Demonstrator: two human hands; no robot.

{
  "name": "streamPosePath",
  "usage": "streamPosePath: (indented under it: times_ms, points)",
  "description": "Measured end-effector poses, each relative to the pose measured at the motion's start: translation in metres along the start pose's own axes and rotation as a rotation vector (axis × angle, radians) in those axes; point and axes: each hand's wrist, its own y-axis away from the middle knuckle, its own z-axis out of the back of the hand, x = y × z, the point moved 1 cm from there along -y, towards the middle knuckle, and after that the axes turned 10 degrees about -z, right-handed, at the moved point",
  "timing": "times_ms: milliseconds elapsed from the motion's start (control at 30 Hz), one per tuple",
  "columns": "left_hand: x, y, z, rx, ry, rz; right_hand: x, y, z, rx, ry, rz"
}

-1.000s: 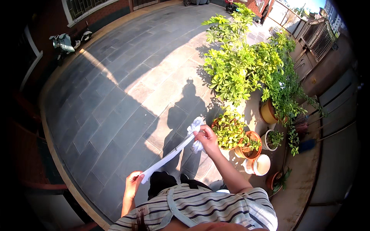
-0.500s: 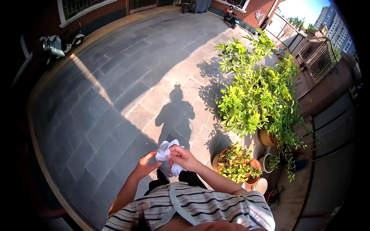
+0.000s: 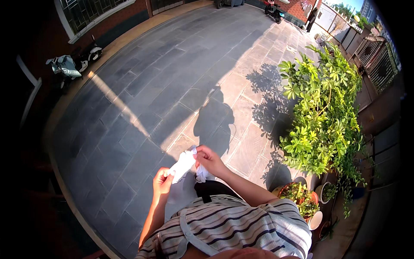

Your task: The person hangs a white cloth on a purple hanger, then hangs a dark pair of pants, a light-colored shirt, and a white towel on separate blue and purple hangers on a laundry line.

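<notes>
2 bare hands work at 1 white cloth, which hangs in front of the body, above the paving point(image 3: 108, 172). The left hand point(image 3: 163, 181) pinches the lower left end of the cloth point(image 3: 183, 165) between thumb and fingers. The right hand point(image 3: 210, 160) has its fingertips pressed together on the upper right end, and the stretch between the 2 hands lies on a slant, bright in the sun. 1 white bunch point(image 3: 201, 173) hangs just below the right hand; I cannot tell whether it is part of the same cloth or a 2nd piece. Below are 1 striped shirt point(image 3: 246, 220) and black trousers point(image 3: 221, 188). Ahead, 1 person's shadow point(image 3: 215, 118) falls on the paving. To the right stands 1 large leafy bush point(image 3: 321, 116), with at least 1 orange pot point(image 3: 315, 197), 1 white pot point(image 3: 319, 192) and 1 round white lid point(image 3: 315, 220) near its foot. Farther off are 1 barred gate point(image 3: 376, 64) at right, 1 red and black scooter point(image 3: 274, 12) at the top, and 1 barred window point(image 3: 91, 16) and 1 pale blue cover point(image 3: 67, 67) at upper left.
</notes>
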Motion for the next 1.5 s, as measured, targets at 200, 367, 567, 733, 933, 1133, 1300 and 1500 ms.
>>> streamPosePath:
  times_ms: [200,367,567,733,933,1133,1300,1500]
  points:
    - [-0.014,-0.07,0.064,-0.371,0.301,0.079,0.012,-0.149,-0.044,0.221,-0.007,-0.045]
    - [-0.013,-0.126,0.111,-0.601,0.325,0.111,0.041,-0.24,-0.083,0.209,-0.052,-0.143]
    - [0.051,-0.2,0.197,-0.317,0.248,0.056,0.05,-0.325,-0.167,0.638,0.19,-0.094]
    - [0.068,-0.276,0.287,-0.18,0.124,0.137,0.049,-0.42,-0.192,0.434,0.369,0.059]
    - [0.047,-0.364,0.394,-0.273,0.097,0.043,0.054,-0.514,-0.194,0.277,0.648,0.149]
    - [0.029,-0.414,0.501,-0.599,0.158,-0.059,0.046,-0.625,-0.247,0.417,0.693,0.001]
    - [0.003,-0.448,0.593,-0.69,-0.015,-0.06,0.06,-0.77,-0.344,0.483,0.444,0.0]
    - [-0.021,-0.443,0.703,-0.96,-0.076,-0.041,0.045,-0.904,-0.533,0.781,0.126,-0.17]
